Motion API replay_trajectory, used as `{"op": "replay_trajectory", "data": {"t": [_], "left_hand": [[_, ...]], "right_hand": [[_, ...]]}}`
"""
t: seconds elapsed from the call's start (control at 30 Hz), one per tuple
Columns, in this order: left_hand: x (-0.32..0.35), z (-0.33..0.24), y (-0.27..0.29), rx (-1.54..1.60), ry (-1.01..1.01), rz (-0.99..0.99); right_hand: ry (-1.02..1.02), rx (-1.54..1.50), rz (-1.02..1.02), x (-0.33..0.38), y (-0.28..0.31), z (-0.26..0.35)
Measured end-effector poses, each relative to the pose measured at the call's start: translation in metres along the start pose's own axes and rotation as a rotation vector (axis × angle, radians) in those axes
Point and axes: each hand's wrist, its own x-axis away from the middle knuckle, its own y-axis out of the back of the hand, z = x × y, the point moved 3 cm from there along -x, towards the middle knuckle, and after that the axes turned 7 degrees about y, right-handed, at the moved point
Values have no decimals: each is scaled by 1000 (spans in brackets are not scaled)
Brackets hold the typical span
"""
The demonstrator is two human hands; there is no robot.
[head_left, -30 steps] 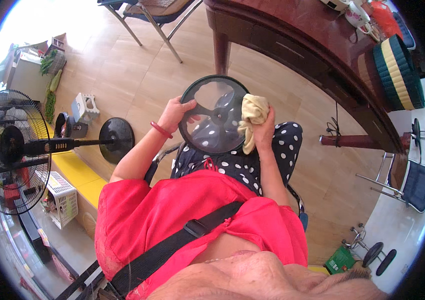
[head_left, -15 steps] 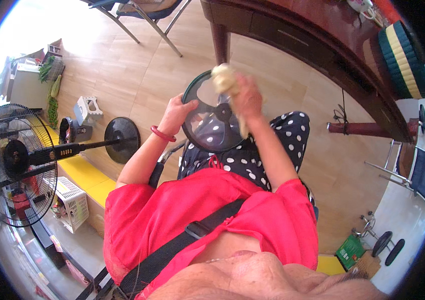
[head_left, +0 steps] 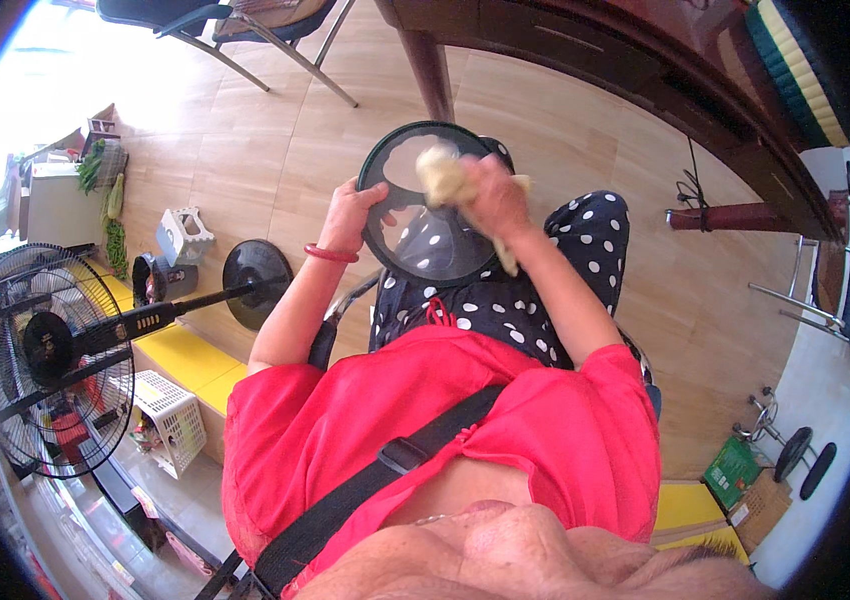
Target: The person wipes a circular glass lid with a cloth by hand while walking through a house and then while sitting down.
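My left hand (head_left: 348, 217), with a red bangle at its wrist, grips the left edge of a round glass lid (head_left: 415, 245) with a dark rim. The lid is held over my lap, and my polka-dot trousers (head_left: 585, 240) show through its clear pane. A crumpled pale yellow cloth (head_left: 445, 178) is bunched in my right hand (head_left: 497, 205), over the upper right part of the lid. One end of the cloth hangs below that hand. The cloth and the fingers around it are slightly blurred, and they cover part of the lid.
At the left stands a black pedestal fan (head_left: 50, 345) with a round base (head_left: 257, 285). Near it are a white step stool (head_left: 185, 235) and a white plastic basket (head_left: 170, 420). A dark wooden table (head_left: 585, 50) curves across the upper right, and a chair (head_left: 270, 25) stands beyond.
The lid has tilted, and its dark centre knob, visible before, no longer shows. My right hand and the cloth have shifted slightly across it. The whole view has also shifted a little.
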Motion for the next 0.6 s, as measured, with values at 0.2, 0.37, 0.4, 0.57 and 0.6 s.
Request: {"op": "replay_trajectory", "data": {"t": [0.2,0.37,0.4,0.57,0.6], "left_hand": [[10,-13,-18,-11,-62,47],[8,0,-9,-10,-103,40],[10,0,-6,-14,-121,41],[10,-10,-15,-23,-84,72],[9,-9,-16,-11,-73,74]], "right_hand": [[-167,-24,-131,-39,-5,6],[131,-151,-36,-36,-18,72],[128,-145,-59,-38,-14,68],[-208,37,-124,-44,3,-17],[-255,45,-177,-40,4,-24]]}}
